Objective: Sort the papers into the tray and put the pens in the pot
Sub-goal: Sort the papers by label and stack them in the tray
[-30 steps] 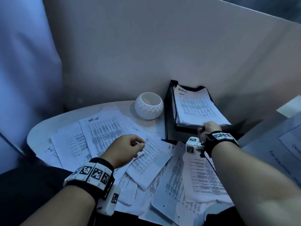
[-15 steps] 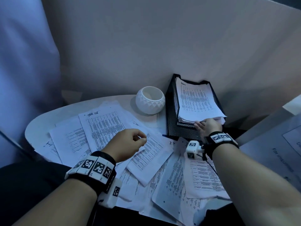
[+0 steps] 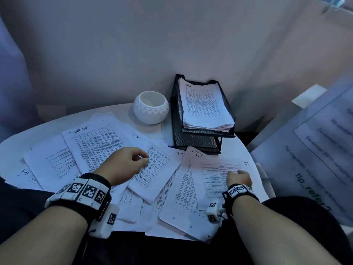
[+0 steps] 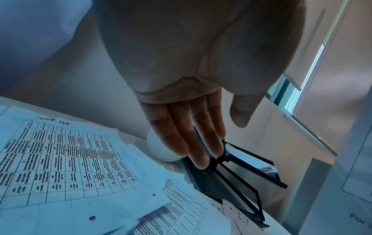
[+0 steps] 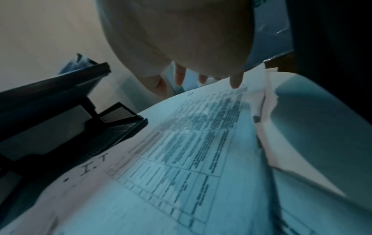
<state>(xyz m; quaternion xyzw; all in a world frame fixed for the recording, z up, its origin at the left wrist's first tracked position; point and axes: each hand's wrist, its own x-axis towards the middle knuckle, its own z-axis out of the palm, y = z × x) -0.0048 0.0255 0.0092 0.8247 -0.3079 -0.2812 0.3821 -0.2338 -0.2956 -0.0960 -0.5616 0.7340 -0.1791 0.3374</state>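
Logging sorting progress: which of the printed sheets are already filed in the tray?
Only the white printed stack headed "Admin", lying in the top tier of the black mesh tray. All the other sheets, including the I.T-marked ones, are spread loose on the round white table.

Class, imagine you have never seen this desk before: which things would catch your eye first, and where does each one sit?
The loose white printed sheets strewn over the round white table strike first. At its far edge stands a black wire-mesh tray with a stack of papers on its upper tier, and a white faceted round pot sits just to its left. The left hand and the right hand are over the nearer sheets.
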